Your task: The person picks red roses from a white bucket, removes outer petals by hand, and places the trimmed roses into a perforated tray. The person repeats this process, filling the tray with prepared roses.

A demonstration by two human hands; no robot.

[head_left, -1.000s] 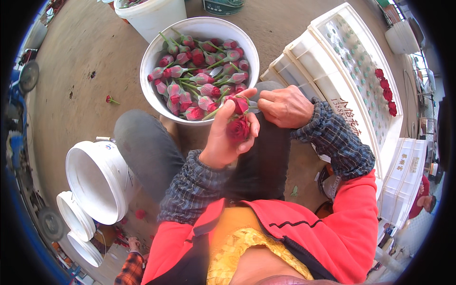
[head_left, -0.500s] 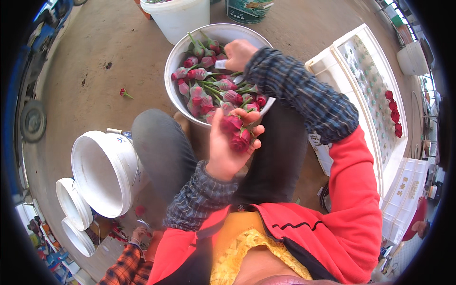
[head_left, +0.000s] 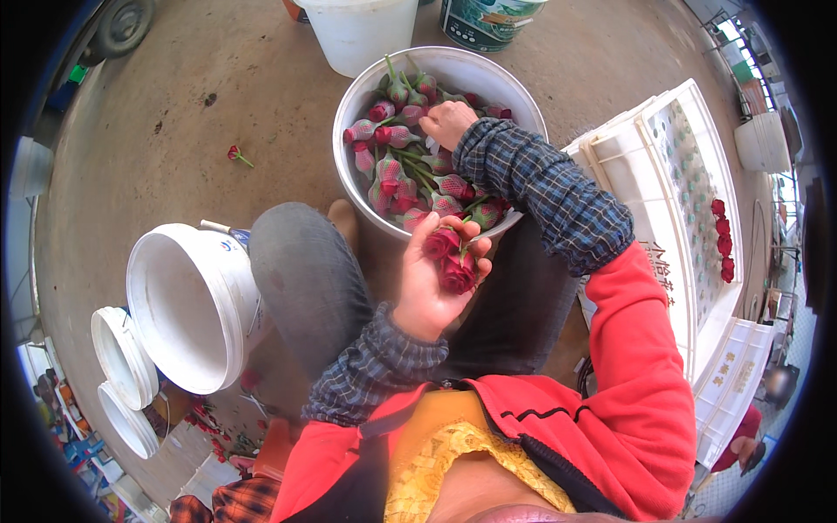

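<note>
Two red roses (head_left: pixel 453 261) rest in my left hand (head_left: pixel 433 283), palm up with its fingers curled round them, just outside the near rim of a white basin (head_left: pixel 350 179). Many roses in mesh sleeves (head_left: pixel 397 137) fill the basin, their heads red and their stems green. Over the middle of them is my right hand (head_left: pixel 447 123), its fingers closed and pointing down. A small whitish piece shows under these fingers; whether they grip it I cannot make out.
A white bucket (head_left: pixel 231 305) lies tipped at left beside smaller white tubs (head_left: pixel 122 357). One loose rose (head_left: pixel 235 154) is on the floor. At right, a white foam box (head_left: pixel 689 113) holds a row of red roses (head_left: pixel 723 240). Another white bucket (head_left: pixel 362 35) stands beyond the basin.
The view has shifted, so the basin sits further right. My right hand has moved a little lower and nearer the middle of the basin. The left keeps hold of the roses.
</note>
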